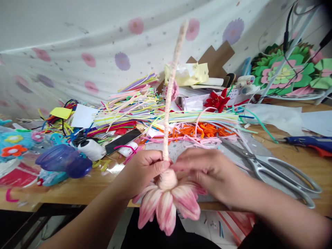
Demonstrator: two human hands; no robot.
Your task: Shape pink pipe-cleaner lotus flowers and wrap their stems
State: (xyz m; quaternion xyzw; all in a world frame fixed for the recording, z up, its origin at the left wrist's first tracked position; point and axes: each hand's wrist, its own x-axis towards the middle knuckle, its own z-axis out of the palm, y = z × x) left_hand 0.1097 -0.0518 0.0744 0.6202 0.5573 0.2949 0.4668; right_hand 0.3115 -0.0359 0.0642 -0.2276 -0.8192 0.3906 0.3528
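While the pink-and-white fuzzy pipe-cleaner flower (166, 204) hangs head-down at the near table edge, its petals look finished; the left hand (144, 169) and right hand (204, 169) pinch closed around the pale wrapped stem (169, 93), whose wrapping seems nearly complete.

Your left hand (145, 169) curling in from the lower left, thumb and fingers pinching shut, your right hand (204, 171) reaching in from the lower right, fingertips pinching beside it, both bare forearms angling inward, hands almost touching
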